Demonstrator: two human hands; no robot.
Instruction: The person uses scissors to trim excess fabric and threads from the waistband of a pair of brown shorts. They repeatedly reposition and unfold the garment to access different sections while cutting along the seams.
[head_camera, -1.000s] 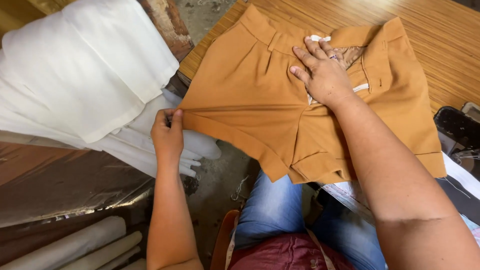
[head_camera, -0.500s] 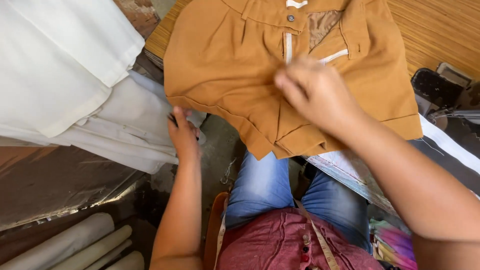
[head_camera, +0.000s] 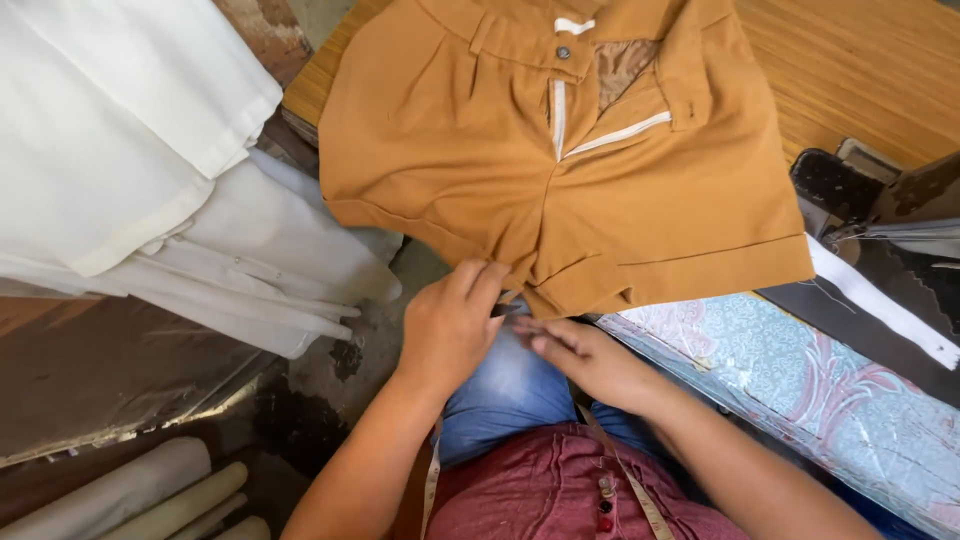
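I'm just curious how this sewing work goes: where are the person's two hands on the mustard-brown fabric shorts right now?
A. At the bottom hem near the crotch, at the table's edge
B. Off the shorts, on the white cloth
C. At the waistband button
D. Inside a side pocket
A: the left hand and right hand meet at the lower hem of the mustard-brown fabric shorts, by the crotch.

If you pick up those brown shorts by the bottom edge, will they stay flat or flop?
The brown shorts would probably flop: the cloth is thin and already creased. They look light. Both hands, left hand and right hand, meet at the hem.
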